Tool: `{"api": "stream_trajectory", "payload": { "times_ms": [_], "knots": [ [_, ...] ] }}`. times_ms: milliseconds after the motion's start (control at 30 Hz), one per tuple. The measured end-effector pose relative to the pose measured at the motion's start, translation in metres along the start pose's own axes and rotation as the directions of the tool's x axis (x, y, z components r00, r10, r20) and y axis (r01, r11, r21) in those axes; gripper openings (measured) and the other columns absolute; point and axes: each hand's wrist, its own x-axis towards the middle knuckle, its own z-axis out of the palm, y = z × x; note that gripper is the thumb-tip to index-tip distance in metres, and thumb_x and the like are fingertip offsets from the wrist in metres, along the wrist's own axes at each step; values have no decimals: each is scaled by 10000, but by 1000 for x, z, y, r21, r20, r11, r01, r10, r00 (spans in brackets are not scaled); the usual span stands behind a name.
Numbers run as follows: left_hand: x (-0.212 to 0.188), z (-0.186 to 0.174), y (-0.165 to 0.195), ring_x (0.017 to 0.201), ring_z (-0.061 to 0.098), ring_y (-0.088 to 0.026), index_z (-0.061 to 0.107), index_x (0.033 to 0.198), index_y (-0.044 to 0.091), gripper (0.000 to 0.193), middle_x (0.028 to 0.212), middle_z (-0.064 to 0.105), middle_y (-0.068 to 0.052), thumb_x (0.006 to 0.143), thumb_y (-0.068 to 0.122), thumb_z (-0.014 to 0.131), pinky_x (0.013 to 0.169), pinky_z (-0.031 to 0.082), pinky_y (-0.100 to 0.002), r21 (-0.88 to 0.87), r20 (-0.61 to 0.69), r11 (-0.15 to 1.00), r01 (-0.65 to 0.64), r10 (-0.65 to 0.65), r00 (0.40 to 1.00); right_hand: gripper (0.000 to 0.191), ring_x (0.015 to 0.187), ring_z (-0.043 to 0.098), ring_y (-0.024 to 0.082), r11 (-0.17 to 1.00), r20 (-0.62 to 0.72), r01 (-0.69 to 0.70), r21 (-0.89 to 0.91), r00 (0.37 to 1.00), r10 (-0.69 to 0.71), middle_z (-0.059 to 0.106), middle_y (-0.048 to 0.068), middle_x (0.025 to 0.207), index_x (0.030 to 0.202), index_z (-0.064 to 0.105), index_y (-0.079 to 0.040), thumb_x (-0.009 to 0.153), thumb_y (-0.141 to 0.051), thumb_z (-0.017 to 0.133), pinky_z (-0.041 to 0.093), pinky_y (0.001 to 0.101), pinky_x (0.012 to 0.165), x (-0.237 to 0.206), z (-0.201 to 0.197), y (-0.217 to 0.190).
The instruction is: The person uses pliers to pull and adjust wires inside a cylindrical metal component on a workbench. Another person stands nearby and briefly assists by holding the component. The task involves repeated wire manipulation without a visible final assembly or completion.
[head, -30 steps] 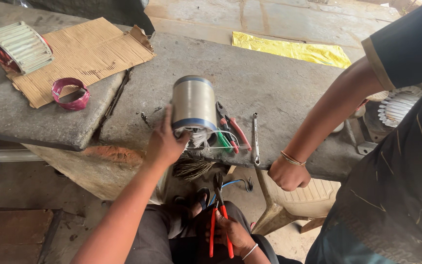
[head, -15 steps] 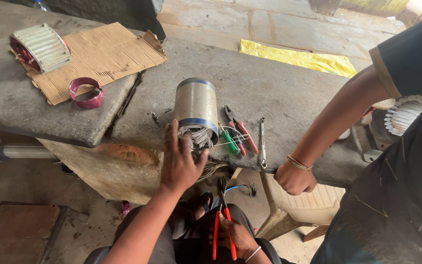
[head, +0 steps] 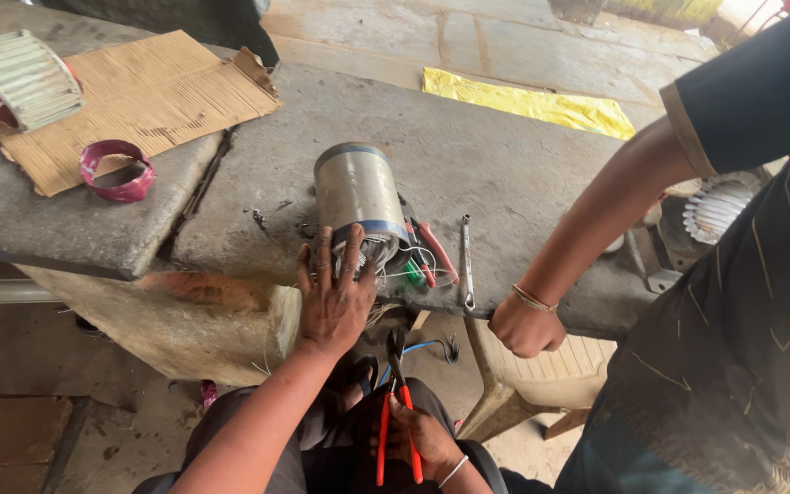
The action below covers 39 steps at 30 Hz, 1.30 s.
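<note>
- Two hands of the wearer at work, landmark throughout: the metal motor cylinder (head: 357, 197) lying on its side on the concrete table (head: 496, 165), near the table's front edge.
- Left hand (head: 336, 297) lies flat, fingers spread, against the near open end of the cylinder, touching the bundle of windings and loose wires (head: 395, 261) that spills out there. Its grip is open; nothing clasped.
- Right hand (head: 422, 439) sits below the cylinder, over the lap, its grip closed around the red handles of a pair of pliers (head: 395, 412), jaws pointing up toward the cylinder.
- Just right of the cylinder: red- and green-handled tools (head: 432, 256), then a slim spanner (head: 466, 261), all on the table.
- Another person's fist (head: 525, 325) rests at the table edge right of the cylinder, bangle on the wrist.
- Well left of the cylinder: a pink tape roll (head: 116, 169), a cardboard sheet (head: 139, 96), a ribbed metal housing (head: 16, 78).
- Beyond the cylinder, far side of the table: a yellow sheet (head: 528, 102).
</note>
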Motion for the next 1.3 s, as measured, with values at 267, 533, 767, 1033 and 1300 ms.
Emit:
{"api": "stream_trajectory", "payload": {
  "times_ms": [267, 533, 767, 1033, 1300],
  "knots": [
    [-1, -12, -8, 1492, 242, -468, 619, 1392, 289, 468, 1664, 244, -105, 941, 415, 618, 1155, 227, -733, -77, 55, 997, -26, 30, 998, 570, 1010, 669, 335, 1000, -26, -6, -25, 1000, 5, 630, 168, 1151, 1330, 559, -78, 956, -504, 619, 591, 493, 916, -2, 2, -1],
    [42, -9, -15, 1325, 449, -571, 402, 1558, 189, 810, 1557, 360, -312, 863, 468, 715, 972, 484, -710, -403, 20, 862, 307, -327, 945, 563, 988, 669, 313, 999, -38, -14, -44, 999, 12, 633, 162, 1124, 1306, 570, -60, 977, -512, 627, 600, 483, 903, -2, 2, -3],
    [65, 7, -4, 1350, 512, -472, 432, 1496, 211, 945, 1521, 427, -263, 719, 430, 924, 956, 562, -537, -537, 114, 657, 530, -566, 817, 507, 987, 672, 304, 996, -59, -4, -85, 998, -1, 633, 146, 1126, 1291, 570, -106, 965, -493, 606, 599, 474, 895, -2, 3, -3],
    [62, 11, -15, 1379, 527, -368, 337, 1553, 168, 1067, 1539, 470, -194, 677, 253, 940, 1112, 473, -456, -685, 328, 344, 642, -642, 693, 494, 947, 674, 288, 999, -42, -18, -37, 999, 16, 652, 125, 1075, 1280, 590, -102, 964, -480, 627, 594, 467, 869, 5, -6, 5],
    [65, -2, -18, 1386, 477, -351, 249, 1598, 225, 1037, 1559, 365, -180, 748, 164, 840, 1077, 507, -454, -682, 537, 133, 719, -576, 616, 433, 1029, 704, 276, 994, 80, 74, -81, 995, -68, 680, 102, 1123, 1342, 605, -103, 993, -358, 589, 580, 423, 938, -14, -17, 7]
  ]
}}
